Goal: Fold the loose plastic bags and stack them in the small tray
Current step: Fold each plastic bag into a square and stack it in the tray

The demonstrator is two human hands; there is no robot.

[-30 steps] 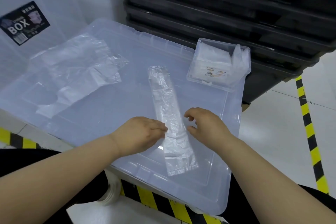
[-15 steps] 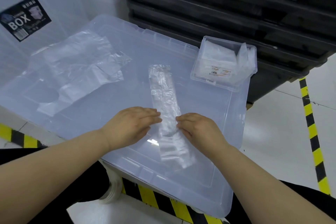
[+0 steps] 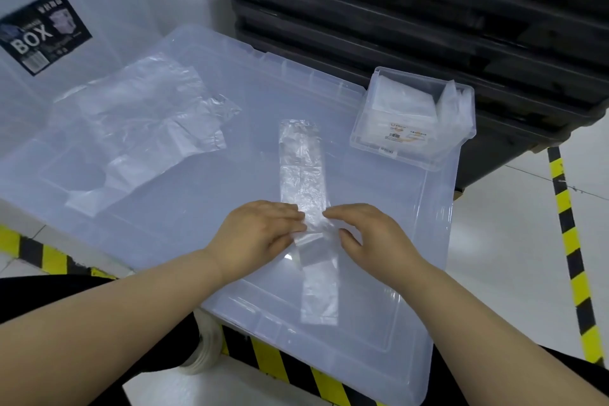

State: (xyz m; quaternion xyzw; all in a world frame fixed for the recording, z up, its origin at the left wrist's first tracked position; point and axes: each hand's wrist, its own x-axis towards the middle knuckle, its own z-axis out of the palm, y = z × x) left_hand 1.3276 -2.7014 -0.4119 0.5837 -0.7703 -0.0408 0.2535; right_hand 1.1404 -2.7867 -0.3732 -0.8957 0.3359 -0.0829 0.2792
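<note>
Head view: a second ago the right hand (image 3: 365,231) hovered off the side of the folded bag strip (image 3: 301,168) with its fingers curled, and only the left hand (image 3: 260,231) touched it. Now both hands have closed in from opposite sides and meet at the strip's middle. The fingers of each are fairly straight and press the plastic down onto the clear bin lid (image 3: 204,208) that serves as the counter; neither hand is wrapped round anything.

The strip runs lengthwise between the hands. One end reaches away beyond the fingertips and the other lies flat back between the wrists. The lengthwise fold looks done, and this reads as pinning the midpoint for a crosswise fold not yet made.

The small tray (image 3: 412,161) sits beyond the right hand and already holds folded bags (image 3: 402,99). The loose bags (image 3: 138,122) lie well beyond and outside the left hand.

It is hard to tell whether either thumb has slipped under the strip's edge. Clear film on clear plastic blurs the strip's layers, the pale crease by the thumbs and the number of bags in the pile. The forearms are cut off at the bottom edge of the view.
</note>
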